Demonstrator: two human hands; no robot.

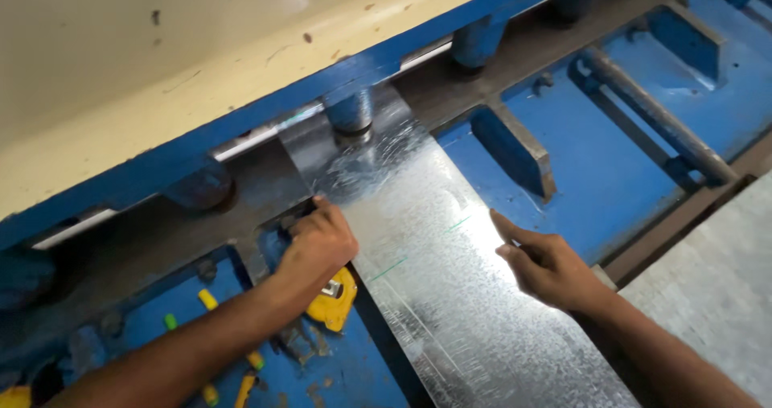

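A long galvanised metal sheet [426, 271] lies on the blue machine bed [611, 159], its far end under a round hold-down foot [351, 112] of the shear. My left hand [318, 243] rests curled on the sheet's left edge, fingers touching the metal. My right hand [547, 265] lies on the sheet's right edge with the index finger stretched out flat along the surface. Thin green marks cross the sheet between the hands. Neither hand lifts anything.
A yellow tape measure [334, 299] sits just under my left wrist. Small yellow and green bits [207, 299] lie on the blue bed at lower left. The cream machine guard [161, 62] spans the top. Another grey sheet [716, 287] lies at right.
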